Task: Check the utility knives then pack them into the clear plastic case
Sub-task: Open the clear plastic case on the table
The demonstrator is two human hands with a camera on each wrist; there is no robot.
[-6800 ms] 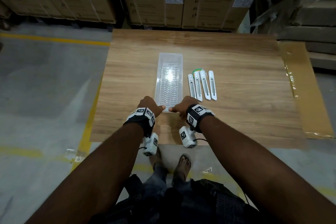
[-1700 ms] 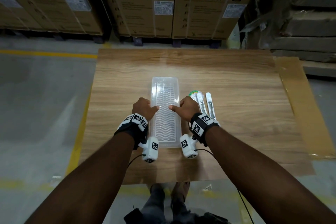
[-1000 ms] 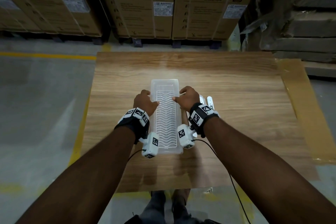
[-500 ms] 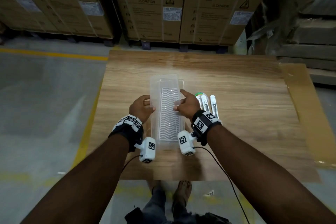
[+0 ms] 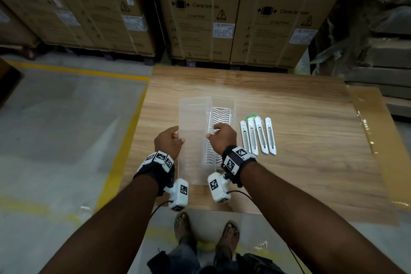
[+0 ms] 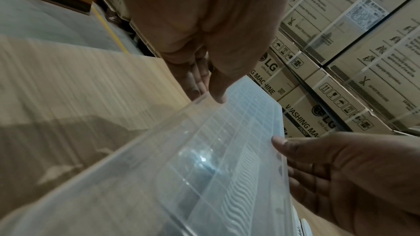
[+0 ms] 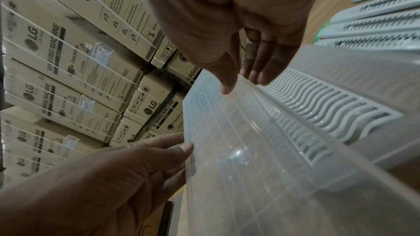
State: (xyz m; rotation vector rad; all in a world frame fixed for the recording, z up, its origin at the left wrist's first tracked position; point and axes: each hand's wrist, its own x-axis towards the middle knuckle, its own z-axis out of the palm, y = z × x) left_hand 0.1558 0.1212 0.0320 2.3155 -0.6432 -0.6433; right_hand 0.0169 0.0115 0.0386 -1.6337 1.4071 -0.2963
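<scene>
Head view: both grips, left hand [image 5: 169,143] and right hand [image 5: 223,139], pinch the clear lid [image 5: 193,118]

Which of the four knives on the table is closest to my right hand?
The leftmost knife, lying next to the case; the other three sit farther from the right hand.

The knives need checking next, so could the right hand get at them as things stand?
Probably yes, once it lets go: the right hand grips the lid, and the knives lie uncovered on the table just beside it.
</scene>
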